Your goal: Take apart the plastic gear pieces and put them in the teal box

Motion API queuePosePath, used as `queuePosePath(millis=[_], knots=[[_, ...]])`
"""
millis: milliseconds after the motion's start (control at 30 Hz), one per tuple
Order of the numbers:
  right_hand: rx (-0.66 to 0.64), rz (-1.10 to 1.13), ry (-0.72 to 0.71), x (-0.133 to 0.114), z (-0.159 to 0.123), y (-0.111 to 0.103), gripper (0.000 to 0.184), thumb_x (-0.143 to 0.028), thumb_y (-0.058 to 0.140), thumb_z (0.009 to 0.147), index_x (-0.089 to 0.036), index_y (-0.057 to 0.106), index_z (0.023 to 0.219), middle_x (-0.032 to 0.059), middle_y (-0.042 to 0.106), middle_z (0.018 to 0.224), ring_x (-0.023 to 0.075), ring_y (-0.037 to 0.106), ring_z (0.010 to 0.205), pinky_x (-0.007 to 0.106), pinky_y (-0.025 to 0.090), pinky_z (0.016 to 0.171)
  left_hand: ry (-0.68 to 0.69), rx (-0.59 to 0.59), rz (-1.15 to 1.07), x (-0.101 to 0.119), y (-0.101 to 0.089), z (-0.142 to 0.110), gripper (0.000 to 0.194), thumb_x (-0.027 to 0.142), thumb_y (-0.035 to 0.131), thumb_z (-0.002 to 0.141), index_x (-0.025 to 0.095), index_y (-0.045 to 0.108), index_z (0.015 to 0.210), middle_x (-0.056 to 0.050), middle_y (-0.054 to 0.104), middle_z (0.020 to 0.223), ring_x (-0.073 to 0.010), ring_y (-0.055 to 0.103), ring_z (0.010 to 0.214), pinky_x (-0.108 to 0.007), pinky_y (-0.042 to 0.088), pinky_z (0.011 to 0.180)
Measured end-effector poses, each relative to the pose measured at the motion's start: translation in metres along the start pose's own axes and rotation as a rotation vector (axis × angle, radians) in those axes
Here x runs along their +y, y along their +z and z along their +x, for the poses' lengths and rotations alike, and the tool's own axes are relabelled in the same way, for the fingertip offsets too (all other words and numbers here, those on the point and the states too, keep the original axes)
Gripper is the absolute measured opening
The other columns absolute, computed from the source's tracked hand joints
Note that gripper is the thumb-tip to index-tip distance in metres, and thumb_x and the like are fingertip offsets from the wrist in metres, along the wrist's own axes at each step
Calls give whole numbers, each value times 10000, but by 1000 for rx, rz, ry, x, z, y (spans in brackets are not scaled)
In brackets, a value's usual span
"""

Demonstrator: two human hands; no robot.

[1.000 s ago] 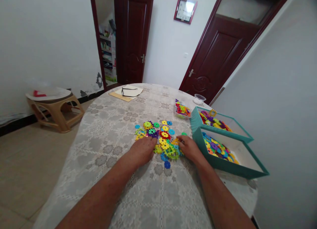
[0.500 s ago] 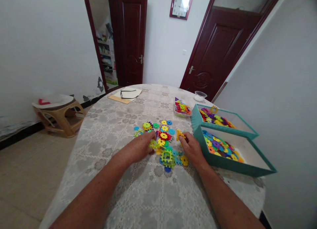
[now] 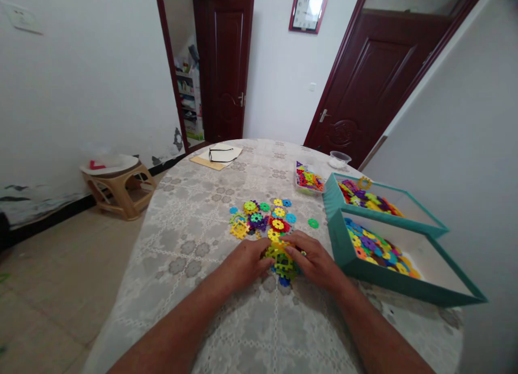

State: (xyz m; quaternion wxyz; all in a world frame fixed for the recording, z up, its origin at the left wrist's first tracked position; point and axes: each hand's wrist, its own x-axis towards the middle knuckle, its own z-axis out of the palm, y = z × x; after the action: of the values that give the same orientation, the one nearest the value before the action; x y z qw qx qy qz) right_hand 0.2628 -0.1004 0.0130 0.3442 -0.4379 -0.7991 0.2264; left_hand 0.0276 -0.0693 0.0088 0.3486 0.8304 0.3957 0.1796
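A pile of bright plastic interlocking pieces (image 3: 263, 217) lies on the lace tablecloth. Closer to me sits a joined cluster of green, yellow and blue pieces (image 3: 283, 260). My left hand (image 3: 245, 260) rests against the cluster's left side, fingers curled on it. My right hand (image 3: 313, 258) lies over its right side, fingers bent and pressing on the pieces. Both hands touch the cluster, and part of it is hidden under my fingers.
Two teal boxes (image 3: 343, 244) with several loose pieces stand at the right. A small clear tray of pieces (image 3: 307, 179) and a small bowl (image 3: 339, 158) sit behind. Glasses on paper (image 3: 220, 154) lie at the far edge. A stool (image 3: 117, 185) stands on the left floor.
Both hands have drawn together onto the joined cluster. The right hand, which held a yellow piece up beside the box, now lies on the cluster. The view shifted slightly.
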Motion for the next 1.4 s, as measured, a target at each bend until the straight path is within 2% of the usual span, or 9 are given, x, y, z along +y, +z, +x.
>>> queuePosePath(millis=[167, 300, 433, 600, 833, 967, 1133, 1233, 1400], knots=[[-64, 26, -7, -5, -4, -5, 280, -329, 519, 1074, -273, 681, 1295, 66, 687, 1155, 215, 628, 1115, 351, 487, 996, 66, 1, -2, 3, 9, -4, 201, 331, 577, 952, 190, 713, 997, -47, 749, 933, -187, 634, 816, -267, 443, 751], [-135, 2, -33, -7, -4, -3, 321, -327, 507, 1080, -306, 666, 1358, 60, 693, 1151, 214, 633, 1091, 357, 487, 987, 175, 39, -150, 3, 6, -3, 308, 231, 500, 954, 215, 704, 1185, -46, 754, 1141, -203, 649, 1008, -283, 473, 900], [-111, -26, -30, -5, -2, 4, 343, -327, 510, 1072, -304, 661, 1379, 78, 685, 1165, 226, 628, 1112, 373, 493, 1001, 157, 5, -169, 4, 0, -2, 261, 188, 506, 897, 185, 716, 1051, -25, 735, 978, -172, 625, 870, -248, 462, 769], [-44, -8, 13, -4, -1, 11, 284, -330, 565, 1023, -267, 709, 1259, 80, 711, 1148, 229, 656, 1054, 360, 519, 938, 43, 36, -170, 2, -3, -1, 222, 322, 589, 910, 166, 717, 1004, -12, 678, 818, -160, 589, 737, -249, 426, 641], [153, 41, 253, -4, -1, 4, 240, -392, 606, 952, -206, 700, 1072, 38, 704, 939, 190, 627, 802, 295, 486, 727, 100, 379, 305, -30, -7, 15, 385, 121, 616, 882, 224, 665, 1250, -100, 659, 1253, -260, 583, 1204, -401, 477, 1053], [236, 56, 326, 4, -1, 0, 267, -419, 614, 928, -199, 693, 1056, 1, 622, 813, 170, 543, 706, 281, 428, 642, 33, 316, 529, -41, -7, 24, 502, 145, 720, 851, 238, 628, 1336, -109, 639, 1298, -284, 557, 1203, -425, 468, 1068], [259, 59, 356, 17, -1, -1, 290, -456, 617, 920, -204, 679, 1048, -23, 549, 731, 166, 488, 655, 282, 390, 605, 17, 337, 583, -43, -4, 25, 239, 165, 607, 950, 221, 681, 1170, -107, 655, 1163, -277, 570, 1102, -414, 480, 984], [269, 83, 379, 23, -1, 0, 325, -487, 602, 935, -209, 663, 1092, -1, 615, 802, 186, 560, 710, 292, 443, 647, 5, 343, 564, -42, -4, 24, 147, 184, 610, 956, 212, 683, 1080, -109, 653, 1112, -278, 572, 1067, -406, 485, 946], [271, 212, 403, 24, -2, 2, 375, -519, 571, 973, -220, 603, 1198, 52, 710, 997, 237, 692, 915, 341, 540, 810, -2, 440, 532, -41, -8, 25, 237, 163, 495, 1008, 187, 682, 1152, -119, 668, 1130, -266, 582, 1091, -405, 481, 1006]])
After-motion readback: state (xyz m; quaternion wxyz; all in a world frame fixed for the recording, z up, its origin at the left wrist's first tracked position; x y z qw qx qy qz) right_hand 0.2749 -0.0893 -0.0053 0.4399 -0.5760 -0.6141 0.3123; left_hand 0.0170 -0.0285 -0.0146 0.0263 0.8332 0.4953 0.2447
